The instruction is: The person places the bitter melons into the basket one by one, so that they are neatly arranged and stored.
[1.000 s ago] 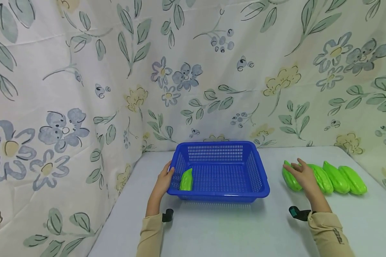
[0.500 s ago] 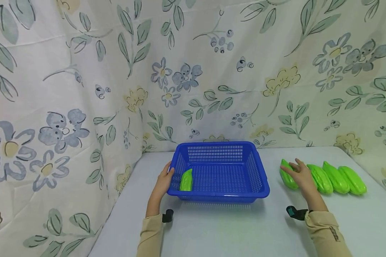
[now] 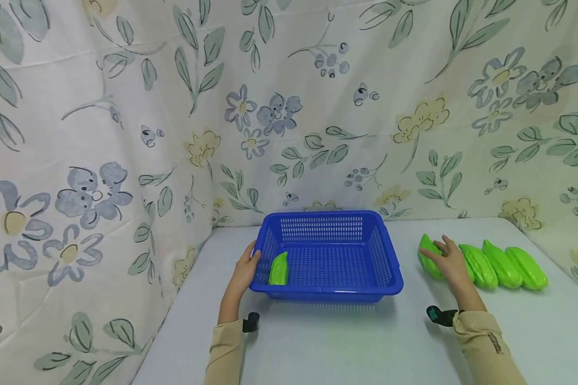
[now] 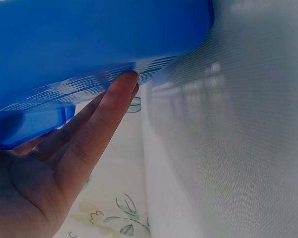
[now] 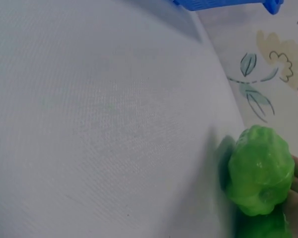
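A blue plastic basket (image 3: 325,291) with mesh sides stands mid-table in the head view. One bright green bitter melon (image 3: 279,269) lies inside it, at the left. My left hand (image 3: 245,268) holds the basket's left rim; the left wrist view shows a stretched finger (image 4: 109,109) touching its lower side. At the right, my right hand (image 3: 451,264) grips the leftmost bitter melon (image 3: 427,251) of a row, its pointed end upward and away. In the right wrist view this melon (image 5: 260,171) shows end-on, with most of the hand out of frame.
Several more bitter melons (image 3: 503,264) lie side by side right of the right hand. A white table surface (image 3: 327,342) spreads in front of the basket. Floral cloth (image 3: 318,107) hangs behind and at the left. A black wrist camera (image 3: 440,316) sits by the right sleeve.
My right hand has shifted slightly left, and the gripped bitter melon has moved left and a little upward in the view with it. The left hand and basket have stayed in place.
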A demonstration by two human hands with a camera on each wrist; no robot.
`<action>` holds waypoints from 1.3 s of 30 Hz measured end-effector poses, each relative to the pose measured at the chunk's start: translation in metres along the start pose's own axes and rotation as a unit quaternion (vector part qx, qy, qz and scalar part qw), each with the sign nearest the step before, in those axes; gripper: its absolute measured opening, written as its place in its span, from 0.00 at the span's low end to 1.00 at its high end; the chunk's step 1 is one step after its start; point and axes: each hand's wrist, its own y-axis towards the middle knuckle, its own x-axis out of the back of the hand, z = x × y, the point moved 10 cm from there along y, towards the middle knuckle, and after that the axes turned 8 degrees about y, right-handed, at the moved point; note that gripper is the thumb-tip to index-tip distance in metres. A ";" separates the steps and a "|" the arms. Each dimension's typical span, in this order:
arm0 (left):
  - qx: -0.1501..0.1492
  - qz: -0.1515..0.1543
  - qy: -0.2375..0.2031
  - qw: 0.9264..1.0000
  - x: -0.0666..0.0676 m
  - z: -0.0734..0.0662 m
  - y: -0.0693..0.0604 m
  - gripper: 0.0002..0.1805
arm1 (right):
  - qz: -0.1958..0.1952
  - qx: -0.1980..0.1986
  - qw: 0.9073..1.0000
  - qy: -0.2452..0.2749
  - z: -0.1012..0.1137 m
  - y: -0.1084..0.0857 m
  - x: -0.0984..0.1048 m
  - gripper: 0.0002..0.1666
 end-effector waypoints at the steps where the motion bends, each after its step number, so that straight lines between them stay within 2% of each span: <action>1: -0.002 0.000 0.000 1.000 0.000 0.000 0.000 0.30 | -0.002 0.000 1.000 0.001 -0.001 0.001 0.000 0.55; 14: 0.000 -0.002 0.000 1.000 0.001 0.002 0.000 0.30 | -0.002 -0.009 1.000 0.009 -0.002 0.008 -0.005 0.51; 25: -0.003 -0.004 0.004 1.000 0.002 -0.001 0.000 0.30 | 0.016 -0.005 1.000 -0.010 -0.004 0.008 -0.015 0.49; 39: 0.002 -0.004 -0.002 1.000 0.001 0.000 0.000 0.30 | 0.010 -0.012 1.000 -0.020 -0.012 0.011 -0.018 0.47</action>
